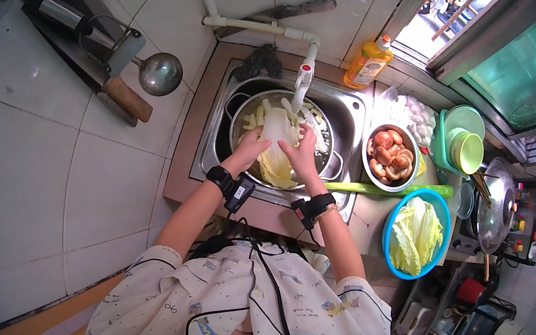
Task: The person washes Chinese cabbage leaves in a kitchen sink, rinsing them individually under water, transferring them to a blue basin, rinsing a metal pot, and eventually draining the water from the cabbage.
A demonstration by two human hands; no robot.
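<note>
A large napa cabbage leaf lies between my two hands, its pale stem end towards the faucet. My left hand grips its left edge, and my right hand holds its right edge. Under it is a two-handled metal pot with water and more cabbage pieces, standing in the steel sink. The white faucet hangs over the pot's far side. To the right, a blue plastic basket holds other cabbage leaves.
A metal bowl of mushrooms, a long green stalk, a bag of garlic and green bowls stand right of the sink. Behind are a dish soap bottle and a dark scouring pad. A ladle hangs at left.
</note>
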